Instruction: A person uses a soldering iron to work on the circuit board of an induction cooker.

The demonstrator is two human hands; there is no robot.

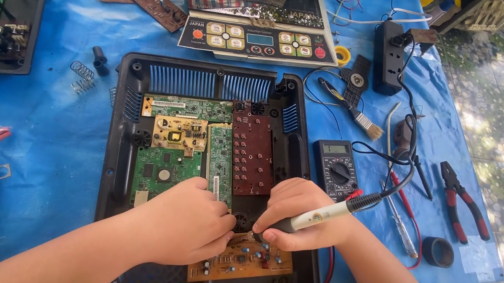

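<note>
From the head camera, the right hand (299, 216) is curled tightly around a white-handled soldering iron (320, 216), fingers wrapped close with the thumb pressed along the barrel; the tool's dark tip end points left and down toward an orange-brown circuit board (244, 259). The left hand (187, 222) is bent into a loose fist over the left part of that board, its fingertips (224, 229) drawn together just beside the iron's tip; whether they pinch anything small cannot be told. The board lies tilted in the lower part of an open black plastic casing (119, 143), studded with small blue and dark components, its near edge overhanging a round fan grille. Above it in the casing sit green boards (165, 169) and a dark red board (251, 154). The casing rests on a blue sheet (52, 128). A black multimeter (337, 169) lies just right of the casing, with red-handled pliers (463, 202) and a roll of black tape (438, 251) farther right.
</note>
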